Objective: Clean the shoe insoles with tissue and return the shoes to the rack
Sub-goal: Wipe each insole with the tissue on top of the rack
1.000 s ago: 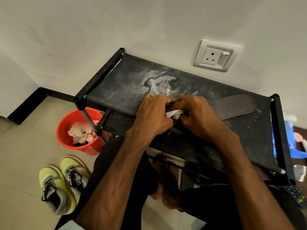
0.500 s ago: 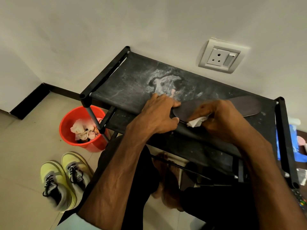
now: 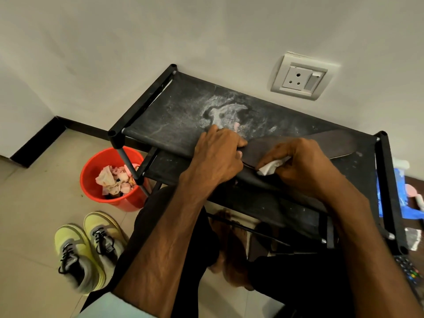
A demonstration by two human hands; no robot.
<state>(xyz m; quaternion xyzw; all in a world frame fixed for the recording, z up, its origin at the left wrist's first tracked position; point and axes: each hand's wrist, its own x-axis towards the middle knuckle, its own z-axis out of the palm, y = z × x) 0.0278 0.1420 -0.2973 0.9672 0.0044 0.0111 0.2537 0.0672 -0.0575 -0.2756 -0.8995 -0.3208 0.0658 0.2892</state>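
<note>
your left hand (image 3: 218, 157) has its fingers curled round one end of the flat dark brown insole (image 3: 330, 144), which lies on top of the dusty black fabric shoe rack (image 3: 174, 115). your right hand (image 3: 305, 166) pinches a crumpled white tissue (image 3: 271, 167) against the insole. the yellow-green sneakers (image 3: 89, 246) are on the floor, down to your left.

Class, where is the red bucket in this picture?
Head view, left side: the red bucket stands on the floor beside the left end of the black rack, beyond the yellow sneakers.
</note>
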